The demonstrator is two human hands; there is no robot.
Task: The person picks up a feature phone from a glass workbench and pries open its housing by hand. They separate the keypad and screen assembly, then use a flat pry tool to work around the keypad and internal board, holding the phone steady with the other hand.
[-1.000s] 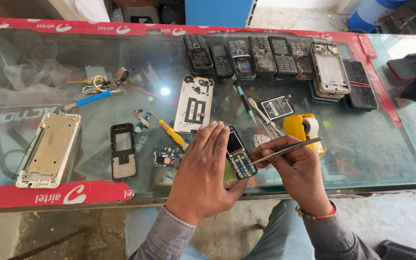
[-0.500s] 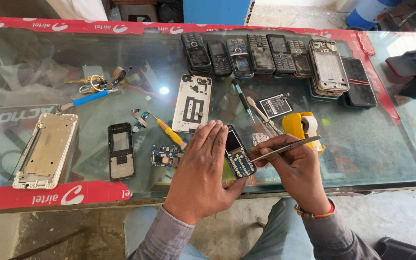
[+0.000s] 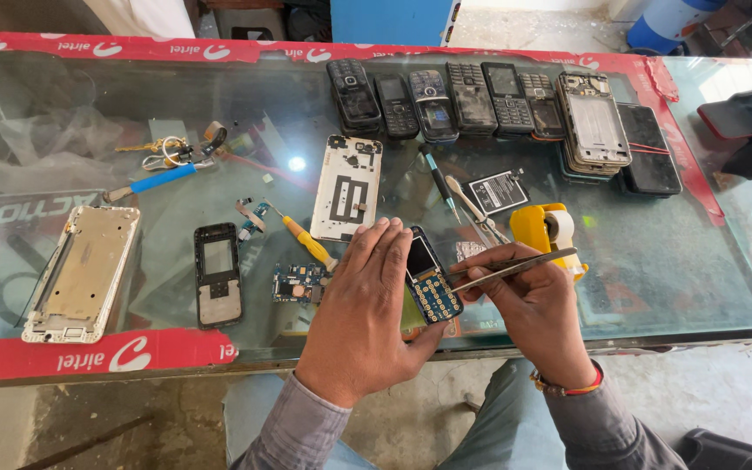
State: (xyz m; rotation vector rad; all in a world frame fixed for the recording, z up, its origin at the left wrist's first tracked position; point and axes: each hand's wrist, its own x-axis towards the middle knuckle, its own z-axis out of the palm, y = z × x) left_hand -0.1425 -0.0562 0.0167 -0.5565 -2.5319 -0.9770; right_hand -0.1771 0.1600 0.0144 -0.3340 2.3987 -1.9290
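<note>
My left hand [image 3: 365, 315] holds a small keypad phone board [image 3: 428, 277] with a blue keypad and dark screen, tilted over the glass counter's near edge. My right hand [image 3: 528, 312] grips metal tweezers [image 3: 515, 265], their tips pointing left and touching the board's right side. A small circuit board [image 3: 297, 283] lies just left of my left hand. A yellow-handled screwdriver [image 3: 309, 242] lies beside it.
A glass counter [image 3: 654, 252] with red taped edges carries a row of old phones [image 3: 472, 100] at the back, a white phone back panel [image 3: 347, 186], a black phone frame [image 3: 218, 273], a metal phone chassis [image 3: 83, 271], a yellow tape dispenser [image 3: 545, 228] and a blue-handled tool [image 3: 158, 181].
Both hands stay over the keypad board at the counter's near edge. The tweezers have shifted only slightly against the board.
</note>
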